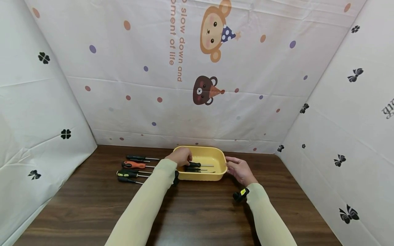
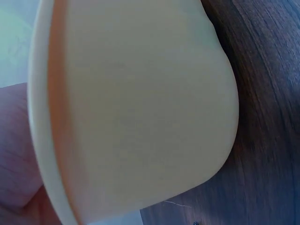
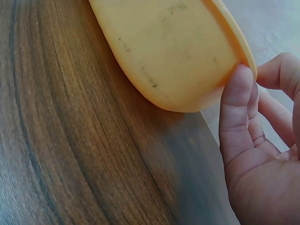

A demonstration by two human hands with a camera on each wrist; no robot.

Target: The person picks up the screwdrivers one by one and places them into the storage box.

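Observation:
A yellow plastic tray (image 1: pixel 201 176) stands on the table near the back wall, with several black-handled screwdrivers inside it. My left hand (image 1: pixel 181 156) reaches over the tray's left end, its fingertips pinching the black handle of a screwdriver (image 1: pixel 195 164); the grip itself is partly hidden. In the left wrist view, the outer wall of the tray hides most of that hand (image 2: pixel 16 150). At the opposite end, my right hand (image 1: pixel 240 169) pinches the tray's rim, thumb and fingers on either side of it, as the right wrist view also shows.
Left of the tray lie several more screwdrivers in a loose column, among them an orange-handled one (image 1: pixel 133 164) and a black-and-green one (image 1: pixel 127 174). A patterned white cloth (image 1: pixel 172 112) rises behind and at both sides of the dark wooden table (image 1: pixel 197 212).

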